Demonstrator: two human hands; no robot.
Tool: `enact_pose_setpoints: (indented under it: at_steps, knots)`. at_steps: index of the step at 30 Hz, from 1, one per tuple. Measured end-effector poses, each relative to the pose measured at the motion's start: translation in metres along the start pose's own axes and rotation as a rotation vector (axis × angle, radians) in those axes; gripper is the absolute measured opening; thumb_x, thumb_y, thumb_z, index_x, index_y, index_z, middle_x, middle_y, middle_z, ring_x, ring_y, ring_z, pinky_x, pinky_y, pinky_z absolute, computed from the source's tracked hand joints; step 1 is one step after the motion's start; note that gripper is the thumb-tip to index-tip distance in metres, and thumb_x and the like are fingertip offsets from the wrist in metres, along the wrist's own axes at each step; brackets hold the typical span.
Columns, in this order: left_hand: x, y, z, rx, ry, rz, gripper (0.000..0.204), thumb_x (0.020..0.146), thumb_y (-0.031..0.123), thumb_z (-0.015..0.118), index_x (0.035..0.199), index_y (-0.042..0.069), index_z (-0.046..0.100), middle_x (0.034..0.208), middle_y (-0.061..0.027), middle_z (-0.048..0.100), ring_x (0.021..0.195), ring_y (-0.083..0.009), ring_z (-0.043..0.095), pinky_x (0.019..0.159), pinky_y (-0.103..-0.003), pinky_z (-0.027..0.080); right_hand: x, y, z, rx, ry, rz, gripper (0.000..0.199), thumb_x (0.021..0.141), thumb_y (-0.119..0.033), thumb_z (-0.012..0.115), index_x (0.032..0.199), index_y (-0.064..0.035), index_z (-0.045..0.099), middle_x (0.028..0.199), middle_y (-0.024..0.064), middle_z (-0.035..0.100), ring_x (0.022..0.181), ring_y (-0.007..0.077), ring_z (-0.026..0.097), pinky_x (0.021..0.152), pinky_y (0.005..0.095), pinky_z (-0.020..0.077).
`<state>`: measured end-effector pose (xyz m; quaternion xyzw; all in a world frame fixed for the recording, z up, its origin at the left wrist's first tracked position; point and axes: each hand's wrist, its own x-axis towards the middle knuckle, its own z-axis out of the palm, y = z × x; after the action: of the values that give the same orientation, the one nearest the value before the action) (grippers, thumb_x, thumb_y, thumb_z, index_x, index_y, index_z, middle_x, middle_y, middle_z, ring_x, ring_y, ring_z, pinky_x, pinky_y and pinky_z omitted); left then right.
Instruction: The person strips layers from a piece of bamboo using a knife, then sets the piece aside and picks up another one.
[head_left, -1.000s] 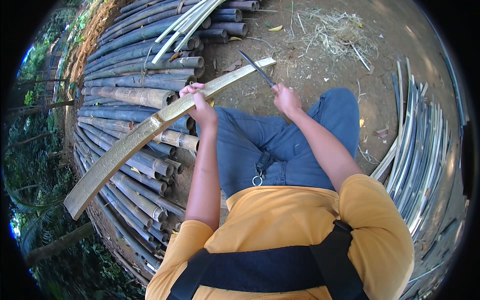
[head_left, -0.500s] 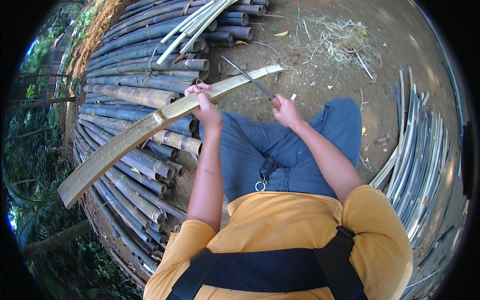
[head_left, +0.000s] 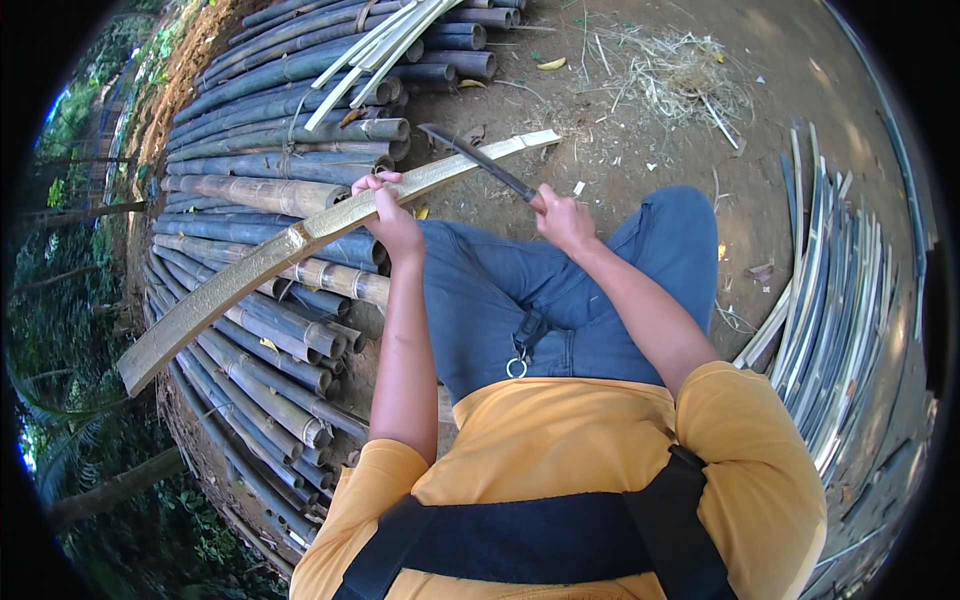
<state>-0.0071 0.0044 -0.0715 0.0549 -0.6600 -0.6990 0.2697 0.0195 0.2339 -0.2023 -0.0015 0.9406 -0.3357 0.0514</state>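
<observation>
**Blade set against a split bamboo slat**

Fingers of the left hand (head_left: 392, 212) wrap tightly round a long, pale bamboo slat (head_left: 300, 240), pinching it near its middle, just left of frame centre. The slat runs from lower left up to the upper middle of the frame, its far end over bare dirt. The right hand (head_left: 562, 218) is closed on the handle of a dark knife (head_left: 478, 158), whose blade lies across the slat's upper part, touching or nearly touching its edge.

The step in hand looks like shaving or trimming the slat. The next stroke calls for a firm left hold and a blade angle kept shallow, directed away from the left fingers.

Outward, stacked bamboo poles (head_left: 270, 170) fill the left, thin strips (head_left: 850, 300) lie at right, shavings (head_left: 670, 70) at top.
</observation>
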Motion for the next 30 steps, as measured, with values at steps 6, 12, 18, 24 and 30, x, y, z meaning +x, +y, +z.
enact_pose_setpoints:
  at_steps: [6,12,18,24,30]
  knots:
    - [0.005,-0.009,-0.011,0.040,0.024,-0.063,0.010,0.095,0.012,0.040,0.103,0.015,0.045,0.100,-0.0048,0.060,0.097,-0.0156,0.056,0.084,-0.040,0.051,0.013,0.025,0.014,-0.007,0.015,0.149,0.016,0.091,-0.020,0.060,0.100,-0.0082,0.055,0.083,0.0239,0.070,0.081,0.0434,0.070,0.071,0.0557,0.0541]
    - [0.002,-0.007,-0.015,0.013,0.071,-0.115,0.016,0.085,0.009,0.040,0.100,0.014,0.043,0.101,-0.0065,0.059,0.099,-0.0183,0.056,0.085,-0.044,0.051,-0.001,0.012,0.014,-0.011,-0.032,0.058,0.018,0.088,-0.019,0.062,0.101,-0.0090,0.055,0.085,0.0240,0.071,0.082,0.0423,0.070,0.074,0.0548,0.0552]
    - [0.002,-0.005,-0.007,0.059,0.065,-0.094,0.016,0.085,0.008,0.041,0.099,0.014,0.043,0.101,-0.0068,0.060,0.099,-0.0195,0.056,0.086,-0.042,0.050,0.013,0.022,0.009,-0.023,-0.021,0.168,0.017,0.090,-0.019,0.061,0.103,-0.0098,0.056,0.090,0.0225,0.071,0.086,0.0407,0.071,0.076,0.0541,0.0553]
    - [0.004,-0.017,-0.014,0.008,0.082,-0.050,0.007,0.096,0.011,0.039,0.101,0.010,0.044,0.098,-0.0071,0.059,0.094,-0.0163,0.054,0.090,-0.036,0.044,0.000,0.014,0.005,-0.004,-0.099,0.144,0.017,0.088,-0.018,0.062,0.103,-0.0106,0.058,0.090,0.0229,0.071,0.087,0.0415,0.070,0.077,0.0550,0.0547]
    - [0.006,-0.018,-0.016,0.064,0.077,-0.047,0.012,0.092,0.013,0.041,0.104,0.012,0.044,0.101,-0.0075,0.061,0.098,-0.0191,0.057,0.082,-0.041,0.053,0.001,0.001,0.009,-0.001,-0.065,0.152,0.019,0.090,-0.019,0.061,0.106,-0.0098,0.058,0.091,0.0237,0.071,0.089,0.0409,0.070,0.078,0.0542,0.0549]
